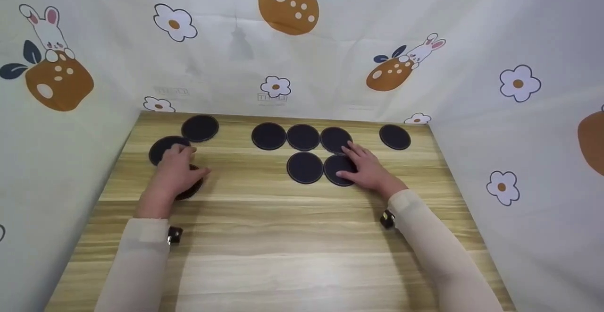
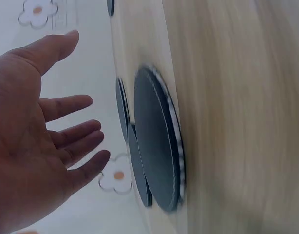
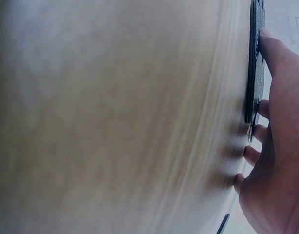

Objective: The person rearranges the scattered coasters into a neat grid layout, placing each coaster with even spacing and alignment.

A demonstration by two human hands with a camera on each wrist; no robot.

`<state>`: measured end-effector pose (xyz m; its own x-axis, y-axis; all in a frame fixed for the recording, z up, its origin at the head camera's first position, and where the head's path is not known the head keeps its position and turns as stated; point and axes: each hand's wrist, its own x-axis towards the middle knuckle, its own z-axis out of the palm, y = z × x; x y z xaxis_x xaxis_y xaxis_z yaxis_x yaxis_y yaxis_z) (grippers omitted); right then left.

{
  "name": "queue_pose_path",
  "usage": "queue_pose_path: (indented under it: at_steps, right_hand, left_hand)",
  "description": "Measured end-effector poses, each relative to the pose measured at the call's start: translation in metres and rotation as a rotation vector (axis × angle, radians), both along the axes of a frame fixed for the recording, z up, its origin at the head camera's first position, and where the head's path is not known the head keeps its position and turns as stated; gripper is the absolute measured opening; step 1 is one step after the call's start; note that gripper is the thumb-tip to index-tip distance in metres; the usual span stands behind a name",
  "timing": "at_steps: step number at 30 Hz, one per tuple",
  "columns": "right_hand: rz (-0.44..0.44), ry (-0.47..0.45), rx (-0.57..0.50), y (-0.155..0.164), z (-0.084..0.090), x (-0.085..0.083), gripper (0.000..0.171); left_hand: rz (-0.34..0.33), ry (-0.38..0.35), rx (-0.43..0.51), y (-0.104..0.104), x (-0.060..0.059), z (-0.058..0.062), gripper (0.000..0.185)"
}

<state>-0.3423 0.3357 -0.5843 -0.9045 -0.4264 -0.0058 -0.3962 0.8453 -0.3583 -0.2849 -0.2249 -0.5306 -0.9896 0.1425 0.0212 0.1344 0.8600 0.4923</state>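
A: From the head view: left hand (image 1: 175, 168) down near the left edge of the counter (image 1: 283, 236), fingers loosely spread and flat, resting over a dark round coaster (image 1: 191, 190) with only its near rim showing. Another coaster (image 1: 163, 147) just beyond the fingertips, a third (image 1: 200, 128) closer to the far left corner.

B: And the right hand (image 1: 365, 168)?

A: Flat too, fingers straight, pressing on the lower right coaster (image 1: 336, 166) of a cluster near the far edge, fingertips reaching the coaster above it (image 1: 334, 138). Two more (image 1: 269, 136) (image 1: 303, 137) in that far row, one (image 1: 305, 167) beside the pressed one. A lone coaster (image 1: 395, 137) toward the far right corner.

B: Left wrist view?

A: Open palm of the left hand (image 2: 37, 146), fingers (image 2: 71, 105) apart and straight, gripping nothing, just off a stack of dark coasters (image 2: 157, 146) on the pale wood. Nearest disc with a light stitched rim, two more edges behind it. Flower-print cloth (image 2: 110, 180) beyond.

B: Right wrist view?

A: Mostly blurred wood grain. Right hand (image 3: 278, 161) at the right edge of the frame, one fingertip (image 3: 266, 36) laid on the rim of a dark coaster (image 3: 254, 63) seen edge-on, other fingertips touching the counter (image 3: 115, 117). Nothing pinched or gripped.
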Motion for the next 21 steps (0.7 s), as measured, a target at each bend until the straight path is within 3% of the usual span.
queue_pose_path:
  at_steps: [11,21]
  right_hand:
    - [-0.003,-0.002,-0.008,-0.002,0.003,0.001,0.094]
    - [0.021,0.036,-0.003,-0.002,0.002,0.001,0.094]
  left_hand:
    - [0.117,-0.112,-0.067,-0.029,0.017,-0.003,0.101]
    - [0.149,-0.176,-0.099,-0.035,0.03,-0.001,0.119]
